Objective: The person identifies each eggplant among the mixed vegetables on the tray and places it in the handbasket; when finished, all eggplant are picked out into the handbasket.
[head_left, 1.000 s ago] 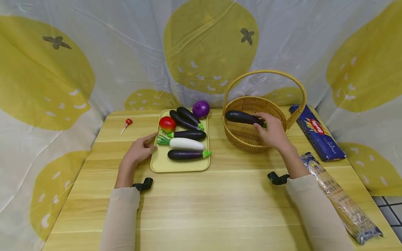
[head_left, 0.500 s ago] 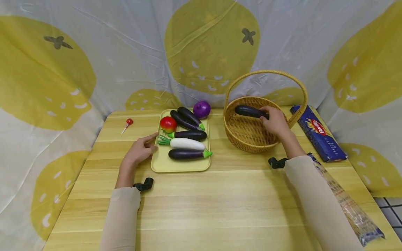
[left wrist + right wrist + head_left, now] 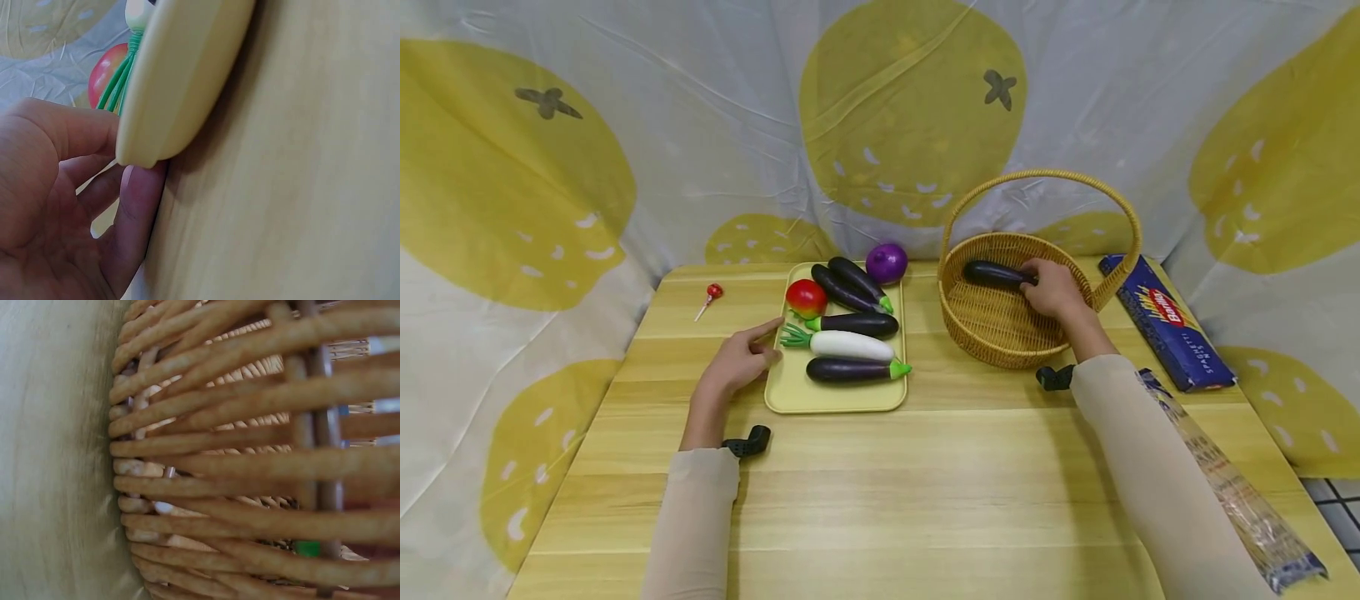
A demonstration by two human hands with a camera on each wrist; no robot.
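Observation:
Inside the wicker basket [image 3: 992, 354] my right hand [image 3: 1051, 290] grips a dark eggplant [image 3: 992, 274] by its stem end. The eggplant lies low within the basket, its stem covered by the fingers. Basket weave [image 3: 219, 419] fills the right wrist view and mostly hides that hand. My left hand [image 3: 741, 360] touches the left edge of the yellow tray [image 3: 790, 396] with index finger and thumb; in the left wrist view the fingertips are right at the tray's rim [image 3: 147, 140]. On the tray are several eggplants [image 3: 853, 370], a white radish [image 3: 853, 344] and a red fruit [image 3: 806, 297].
A purple onion [image 3: 887, 263] sits at the tray's back right corner. A lollipop [image 3: 713, 292] lies at the left. Right of the basket are a blue Barilla spaghetti pack [image 3: 1172, 325] and a clear noodle pack [image 3: 1232, 492], partly under the right sleeve. A patterned cloth [image 3: 737, 125] hangs behind.
The right hand has moved further back and down into the basket with the eggplant, which hung over the left rim before. The left hand has stayed at the tray.

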